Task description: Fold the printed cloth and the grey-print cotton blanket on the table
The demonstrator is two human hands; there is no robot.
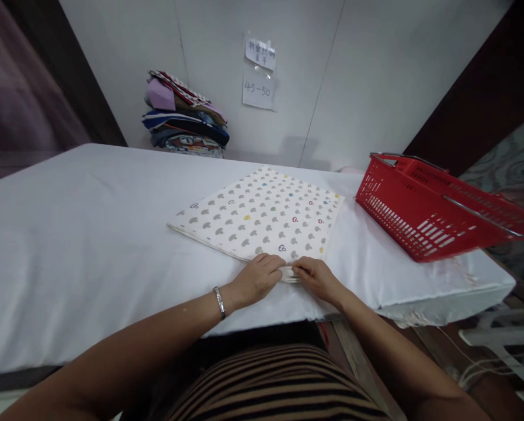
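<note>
A folded white cloth (270, 210) printed with small grey and coloured mushroom-like shapes lies flat on the white-covered table (90, 234). Its layered near edge is under my fingers. My left hand (259, 278), with a silver bracelet at the wrist, has its curled fingers closed on that edge. Just to the right, my right hand (316, 278) pinches the cloth's near corner between thumb and fingers. A short stretch of layered white edge shows between the two hands. My fingertips are partly hidden.
At the right end of the table stands a red plastic basket (428, 204) with metal handles. Against the back wall is a stack of folded fabrics (187, 117). Paper notes (259, 88) are taped to the wall. A white plastic stool (507, 339) is at lower right.
</note>
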